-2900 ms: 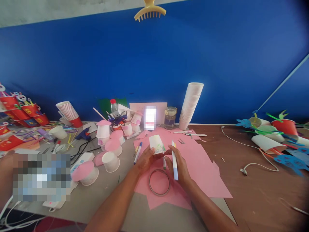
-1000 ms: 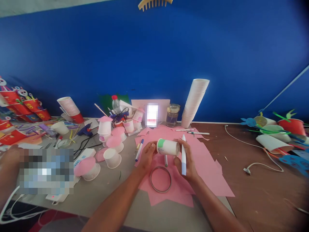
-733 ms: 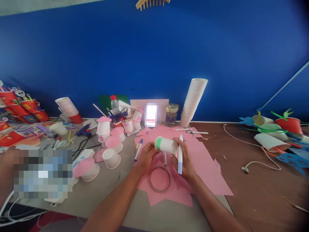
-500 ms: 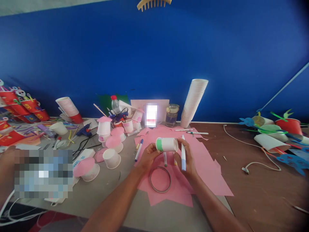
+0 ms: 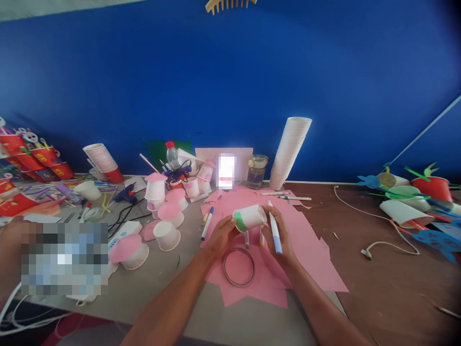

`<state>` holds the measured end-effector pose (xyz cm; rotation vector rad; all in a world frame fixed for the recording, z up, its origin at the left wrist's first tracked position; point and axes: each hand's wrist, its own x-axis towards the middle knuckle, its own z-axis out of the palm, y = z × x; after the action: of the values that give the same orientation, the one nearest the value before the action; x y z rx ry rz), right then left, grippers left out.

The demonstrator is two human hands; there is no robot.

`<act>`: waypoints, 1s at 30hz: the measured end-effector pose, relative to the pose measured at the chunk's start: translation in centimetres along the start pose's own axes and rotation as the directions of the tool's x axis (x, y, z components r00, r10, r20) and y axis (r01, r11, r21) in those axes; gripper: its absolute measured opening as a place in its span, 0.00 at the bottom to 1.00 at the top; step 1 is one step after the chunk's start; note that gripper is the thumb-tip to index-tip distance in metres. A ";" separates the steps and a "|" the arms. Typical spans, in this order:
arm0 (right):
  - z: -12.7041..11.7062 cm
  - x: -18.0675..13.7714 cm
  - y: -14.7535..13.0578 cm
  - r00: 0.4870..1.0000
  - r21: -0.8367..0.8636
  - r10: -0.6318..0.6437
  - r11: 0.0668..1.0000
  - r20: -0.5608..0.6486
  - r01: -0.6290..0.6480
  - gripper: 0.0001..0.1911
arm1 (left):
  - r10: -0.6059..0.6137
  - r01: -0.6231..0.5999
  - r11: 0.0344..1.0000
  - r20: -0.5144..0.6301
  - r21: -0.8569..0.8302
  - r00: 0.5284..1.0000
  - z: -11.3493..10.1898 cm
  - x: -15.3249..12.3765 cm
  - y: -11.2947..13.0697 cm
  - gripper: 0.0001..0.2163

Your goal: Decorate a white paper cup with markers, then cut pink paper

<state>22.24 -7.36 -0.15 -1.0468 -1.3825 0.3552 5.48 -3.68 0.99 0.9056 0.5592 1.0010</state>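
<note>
A white paper cup (image 5: 252, 217) with a green band near one end lies sideways in the air over the pink paper (image 5: 306, 254). My left hand (image 5: 224, 235) is closed around its green end. In my right hand (image 5: 280, 233) is a white and blue marker (image 5: 274, 227), held between the fingers, pointing up and away. The right fingertips are close to the cup's open rim; whether they touch it I cannot tell. Below the cup, a thin metal ring (image 5: 239, 285) rests on the paper, and a blue and white marker (image 5: 207, 223) lies at its left edge.
A tall stack of white cups (image 5: 290, 154) leans by a glass jar (image 5: 257, 170). Cups with pink paper tops (image 5: 126, 247) and a power strip (image 5: 126, 235) stand left. A white cable (image 5: 392, 242) lies right. Another person's hand (image 5: 12, 245) is at far left.
The cup has tilted, its open rim end rising slightly and turning toward me. The marker in my right hand has swung a little, its blue end moving right.
</note>
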 end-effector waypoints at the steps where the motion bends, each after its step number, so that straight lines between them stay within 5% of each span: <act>1: 0.0 0.0 0.0 1.000 -0.002 -0.004 1.000 -0.002 0.004 0.19 | 0.006 -0.005 1.000 -0.003 0.023 1.000 0.0 0.0 0.0 0.16; 13: -0.2 -0.4 0.8 0.996 0.107 0.087 0.991 -0.026 -0.084 0.23 | 0.081 -0.087 0.925 0.033 0.371 0.996 -0.3 0.1 -0.9 0.16; 30: -0.2 -0.2 0.9 0.986 0.222 0.166 0.962 -0.007 -0.160 0.23 | 0.151 -0.204 0.833 0.143 0.514 0.978 -0.4 0.0 -1.2 0.14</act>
<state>22.69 -7.10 -0.88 -0.9790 -1.2061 0.6014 5.76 -3.78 -0.24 1.5146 0.6922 0.9778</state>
